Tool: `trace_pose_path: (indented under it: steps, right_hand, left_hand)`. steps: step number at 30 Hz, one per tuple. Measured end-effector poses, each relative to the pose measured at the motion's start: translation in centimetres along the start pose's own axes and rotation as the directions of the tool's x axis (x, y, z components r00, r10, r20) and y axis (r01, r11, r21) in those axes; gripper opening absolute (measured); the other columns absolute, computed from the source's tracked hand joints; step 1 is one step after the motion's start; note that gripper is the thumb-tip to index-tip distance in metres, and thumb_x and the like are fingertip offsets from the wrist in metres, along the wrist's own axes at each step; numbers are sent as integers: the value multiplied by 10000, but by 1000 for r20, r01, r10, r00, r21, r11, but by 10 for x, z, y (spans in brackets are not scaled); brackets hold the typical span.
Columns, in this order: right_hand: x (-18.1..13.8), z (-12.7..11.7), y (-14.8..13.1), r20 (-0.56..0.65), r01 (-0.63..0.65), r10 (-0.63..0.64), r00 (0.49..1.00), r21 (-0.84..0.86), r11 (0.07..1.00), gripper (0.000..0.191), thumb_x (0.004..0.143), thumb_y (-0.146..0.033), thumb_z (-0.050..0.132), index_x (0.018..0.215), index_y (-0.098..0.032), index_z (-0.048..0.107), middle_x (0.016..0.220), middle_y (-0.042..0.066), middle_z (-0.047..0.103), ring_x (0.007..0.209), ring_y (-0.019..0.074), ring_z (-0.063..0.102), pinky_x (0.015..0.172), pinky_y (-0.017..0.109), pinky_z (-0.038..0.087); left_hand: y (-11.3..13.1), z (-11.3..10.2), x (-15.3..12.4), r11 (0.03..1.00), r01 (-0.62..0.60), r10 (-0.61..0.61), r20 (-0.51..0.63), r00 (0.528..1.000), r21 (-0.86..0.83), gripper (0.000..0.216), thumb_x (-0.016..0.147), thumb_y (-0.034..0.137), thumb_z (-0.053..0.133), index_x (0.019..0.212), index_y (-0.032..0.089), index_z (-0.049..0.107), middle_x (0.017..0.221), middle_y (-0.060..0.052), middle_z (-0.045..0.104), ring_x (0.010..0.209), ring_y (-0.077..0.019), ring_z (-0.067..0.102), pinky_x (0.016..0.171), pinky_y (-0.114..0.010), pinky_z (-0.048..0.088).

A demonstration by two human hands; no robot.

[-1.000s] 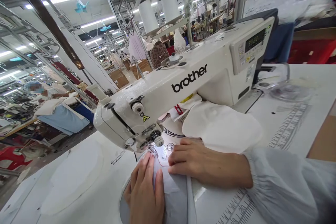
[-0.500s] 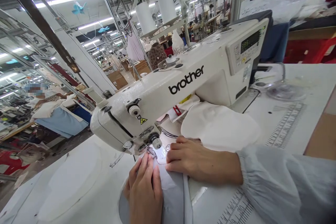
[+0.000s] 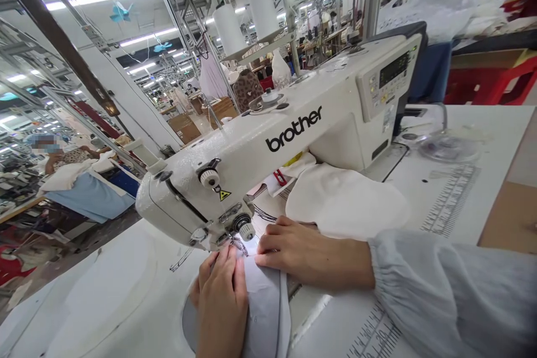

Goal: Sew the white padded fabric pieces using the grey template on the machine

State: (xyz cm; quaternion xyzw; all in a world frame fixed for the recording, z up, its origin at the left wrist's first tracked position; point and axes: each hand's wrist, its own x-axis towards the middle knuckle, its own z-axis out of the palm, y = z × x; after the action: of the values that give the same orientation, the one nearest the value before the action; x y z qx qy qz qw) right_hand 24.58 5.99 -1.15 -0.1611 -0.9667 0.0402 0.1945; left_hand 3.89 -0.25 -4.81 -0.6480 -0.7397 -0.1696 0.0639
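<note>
A light grey-white fabric piece [image 3: 264,302] lies under the needle area of a white Brother sewing machine [image 3: 293,128]. My left hand [image 3: 222,296] rests on its left part, fingers stretched toward the presser foot [image 3: 238,245], the thumb a little apart. To the right, my right hand [image 3: 302,251] has its fingers bent together at the fabric's edge, close to the lit needle plate. What lies under its fingertips is hidden. A rounded white fabric piece [image 3: 344,198] sits just behind my right hand, beneath the machine arm.
Rounded white pieces [image 3: 104,285] lie on the table at left. Ruler markings [image 3: 451,201] run along the right side. A clear round dish [image 3: 448,147] stands beside the machine. Thread cones [image 3: 230,31] rise behind it. Another person [image 3: 52,154] sits at far left.
The whole view has shifted slightly, so the machine appears a little further left. My right hand sits slightly closer to my left at the presser foot. The fabric appears slightly turned.
</note>
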Motion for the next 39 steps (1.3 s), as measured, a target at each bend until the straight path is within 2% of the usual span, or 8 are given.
trace_pose_path:
  steps: [6,11,18,23,29,35,39]
  right_hand:
    - [0,-1,-3,17,-12,12,1000,-12,1000,127,964,-139,551,1052,-173,636,1005,24,649,937,189,517,845,339,346]
    - [0,-1,-5,15,-17,17,1000,-34,999,126,970,-144,531,1042,-158,633,991,22,640,911,184,511,825,341,364]
    - [1,1,-9,-1,-26,26,1000,-92,995,153,1000,-146,462,966,-156,611,951,30,637,897,183,518,812,328,378]
    - [1,0,-11,6,-22,23,1000,-96,995,162,994,-132,449,1005,-148,610,946,51,634,895,193,515,807,337,392]
    - [2,-3,-16,32,-22,25,999,-108,994,129,968,-125,481,991,-130,607,939,53,616,876,197,506,772,339,404]
    - [4,-2,-20,49,-41,45,998,-81,996,178,958,-92,449,1037,-108,607,963,80,612,847,207,496,765,356,422]
    - [4,-4,-23,71,-41,45,996,-55,998,219,946,-74,430,1076,-79,606,1004,107,611,888,220,500,792,360,434]
  left_hand:
    - [-2,-4,1,999,-37,36,30,999,1,498,942,385,304,1192,175,680,1306,-83,653,1290,-283,528,1094,-493,397]
    - [-6,-8,6,997,-78,77,58,995,14,486,929,376,326,1150,167,704,1270,-77,676,1249,-284,563,1076,-482,421]
    - [-12,-11,12,991,-126,124,55,991,45,476,919,375,345,1130,171,720,1231,-80,698,1222,-324,563,1036,-536,422]
    - [-25,-11,19,978,-208,204,101,974,28,428,926,417,377,1118,245,719,1212,-45,713,1156,-295,603,977,-498,460]
    - [-26,-15,24,969,-248,246,110,963,-2,421,939,383,355,1069,218,721,1161,-63,733,1022,-273,640,932,-474,454]
    - [-26,-21,28,958,-278,285,151,947,-66,383,949,377,334,940,232,688,996,-53,764,969,-233,662,973,-444,408]
    - [-23,-25,30,958,-274,286,177,942,-91,374,949,403,334,828,241,649,880,-42,752,904,-237,658,911,-424,419]
